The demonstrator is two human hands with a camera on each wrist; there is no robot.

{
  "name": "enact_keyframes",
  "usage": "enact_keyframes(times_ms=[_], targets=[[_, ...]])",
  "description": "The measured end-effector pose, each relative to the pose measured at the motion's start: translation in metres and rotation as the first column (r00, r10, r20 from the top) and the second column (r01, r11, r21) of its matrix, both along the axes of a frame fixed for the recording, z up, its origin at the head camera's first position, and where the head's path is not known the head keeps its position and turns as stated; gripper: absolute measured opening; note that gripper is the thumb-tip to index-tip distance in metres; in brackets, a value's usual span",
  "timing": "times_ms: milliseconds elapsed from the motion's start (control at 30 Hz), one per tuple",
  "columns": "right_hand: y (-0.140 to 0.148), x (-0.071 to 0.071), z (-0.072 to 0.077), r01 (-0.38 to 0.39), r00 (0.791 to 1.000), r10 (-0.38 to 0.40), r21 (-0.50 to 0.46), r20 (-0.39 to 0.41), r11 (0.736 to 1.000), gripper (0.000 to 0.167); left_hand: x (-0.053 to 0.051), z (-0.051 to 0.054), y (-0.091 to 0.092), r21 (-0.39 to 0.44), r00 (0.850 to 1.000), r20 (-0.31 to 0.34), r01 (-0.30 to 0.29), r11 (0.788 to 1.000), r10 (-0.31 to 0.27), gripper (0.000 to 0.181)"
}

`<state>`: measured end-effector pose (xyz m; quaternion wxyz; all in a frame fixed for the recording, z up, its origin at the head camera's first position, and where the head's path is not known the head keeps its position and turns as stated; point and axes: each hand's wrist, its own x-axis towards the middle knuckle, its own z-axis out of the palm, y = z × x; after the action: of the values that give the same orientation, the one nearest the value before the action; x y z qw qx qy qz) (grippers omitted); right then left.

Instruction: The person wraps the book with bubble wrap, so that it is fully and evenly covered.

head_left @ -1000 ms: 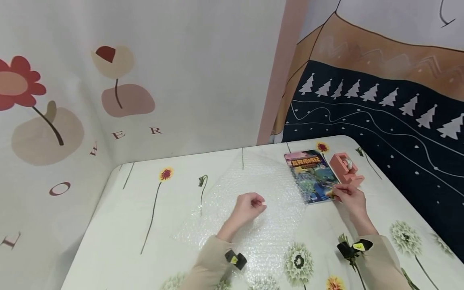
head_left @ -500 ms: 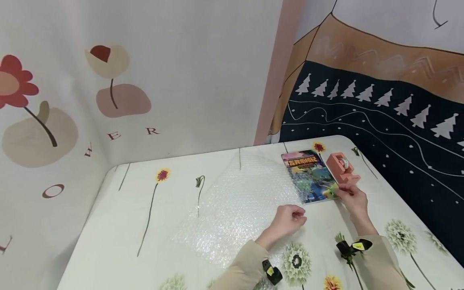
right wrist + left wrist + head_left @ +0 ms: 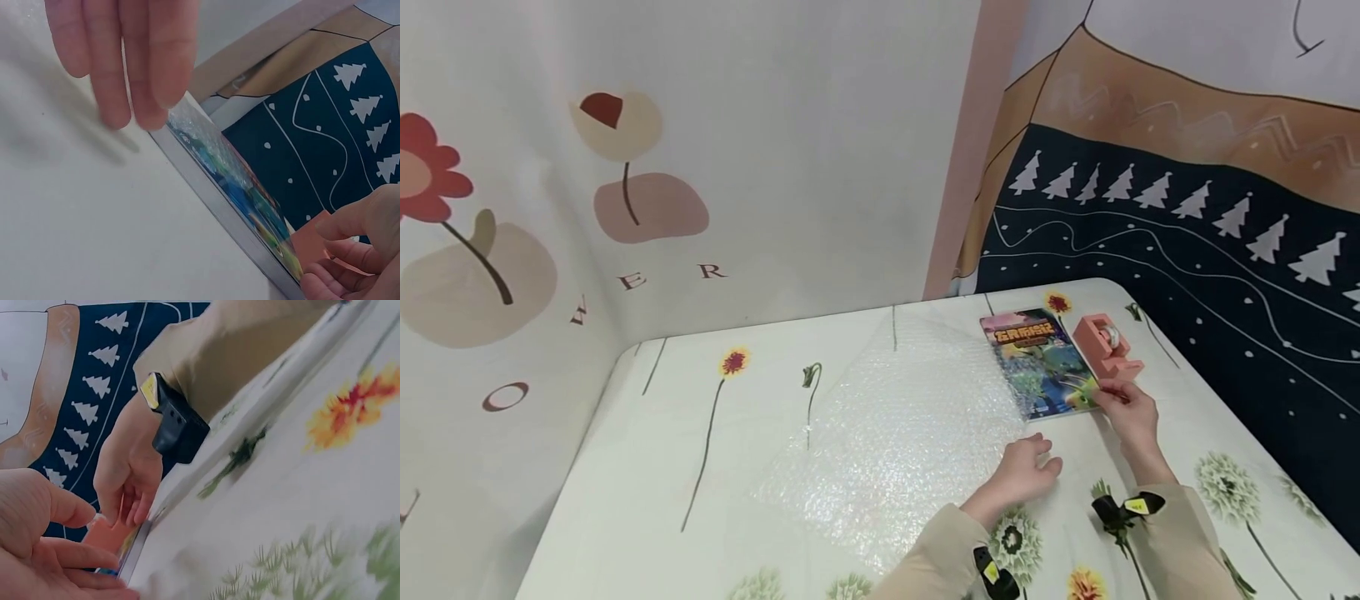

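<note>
A colourful book (image 3: 1041,358) with a yellow title lies at the table's far right, its left edge beside or slightly under a clear sheet of bubble wrap (image 3: 910,425). My right hand (image 3: 1127,412) pinches the book's near right corner; in the right wrist view its thumb and fingers (image 3: 350,244) are bent at that corner. My left hand (image 3: 1022,468) hovers near the wrap's right edge, in front of the book and apart from it. Its extended fingers (image 3: 122,62) hold nothing. In the left wrist view, my left hand (image 3: 56,544) hides most of the book.
A pink tape dispenser (image 3: 1103,346) with a roll of tape stands against the book's right side, close to my right hand. Flower prints cover the white tablecloth (image 3: 647,483). Printed curtains (image 3: 820,167) hang behind the table and along its right side.
My left hand has moved right and toward me, from over the bubble wrap to before the book, and its fingers have opened out. My right hand stays at the book's corner.
</note>
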<state>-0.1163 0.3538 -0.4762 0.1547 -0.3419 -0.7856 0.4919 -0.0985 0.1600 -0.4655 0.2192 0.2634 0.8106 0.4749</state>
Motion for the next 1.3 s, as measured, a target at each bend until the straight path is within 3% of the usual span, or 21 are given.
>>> enact_keyframes(times_ms=[333, 600, 800, 1033, 1133, 1300], targets=[[0.006, 0.003, -0.002, -0.02, 1.0, 0.019, 0.057, 0.011, 0.998, 0.028, 0.004, -0.004, 0.017, -0.072, 0.992, 0.048, -0.111, 0.991, 0.115, 0.057], [0.01, 0.005, -0.009, -0.069, 0.996, 0.06, 0.134, 0.068, 0.989, 0.03, 0.008, -0.007, 0.028, 0.065, 0.954, 0.14, -0.277, 0.959, 0.266, 0.064], [0.01, 0.003, -0.012, -0.114, 0.991, 0.101, 0.159, 0.087, 0.981, 0.035, -0.001, -0.012, 0.033, 0.154, 0.909, 0.204, -0.396, 0.905, 0.363, 0.064], [0.01, 0.0, -0.011, -0.149, 0.987, 0.137, 0.155, 0.084, 0.977, 0.036, -0.014, -0.01, 0.038, 0.221, 0.865, 0.199, -0.497, 0.839, 0.46, 0.058], [0.011, -0.001, -0.009, -0.171, 0.982, 0.156, 0.142, 0.109, 0.975, 0.037, -0.017, -0.009, 0.039, 0.231, 0.84, 0.191, -0.542, 0.808, 0.509, 0.055], [0.021, 0.0, -0.002, -0.238, 0.96, 0.223, 0.072, 0.17, 0.969, 0.043, -0.018, -0.01, 0.038, 0.264, 0.823, 0.159, -0.568, 0.78, 0.545, 0.051]])
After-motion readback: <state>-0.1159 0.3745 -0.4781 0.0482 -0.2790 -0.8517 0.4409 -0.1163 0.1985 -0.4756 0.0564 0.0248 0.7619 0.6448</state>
